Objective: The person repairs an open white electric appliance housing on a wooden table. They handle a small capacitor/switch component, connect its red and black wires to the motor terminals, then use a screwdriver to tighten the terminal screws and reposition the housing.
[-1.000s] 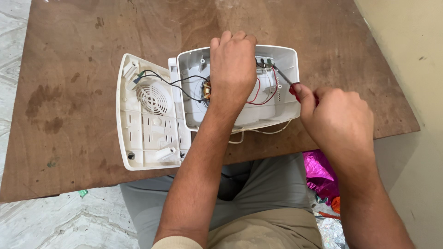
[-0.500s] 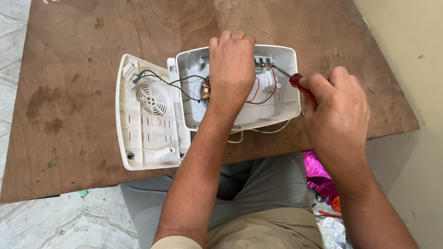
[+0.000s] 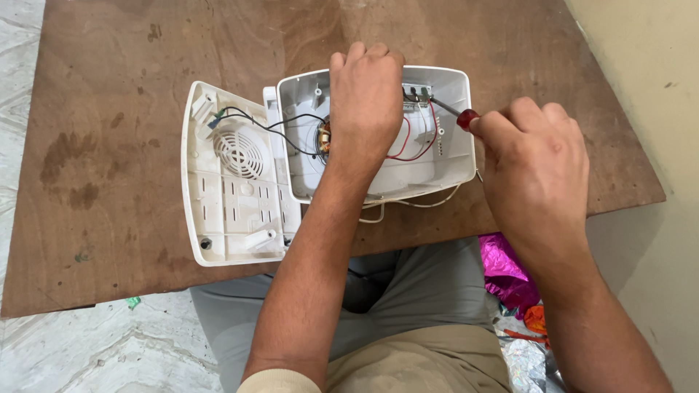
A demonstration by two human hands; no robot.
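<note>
1. Plywood board (image 3: 145, 109), bearing all parts.
2. White opened housing (image 3: 451, 156), board centre; left hand (image 3: 366, 87) presses flat inside it.
3. Right hand (image 3: 535, 156), fisted around screwdriver (image 3: 455, 114) at 3 o'clock.
4. Screwdriver shaft runs toward 10 o'clock, tip at terminal block (image 3: 416, 93).

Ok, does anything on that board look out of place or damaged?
Nothing looks broken. The white housing lies opened, its cover laid beside it, wires exposed. The wooden board carries dark stains at its left side.
</note>
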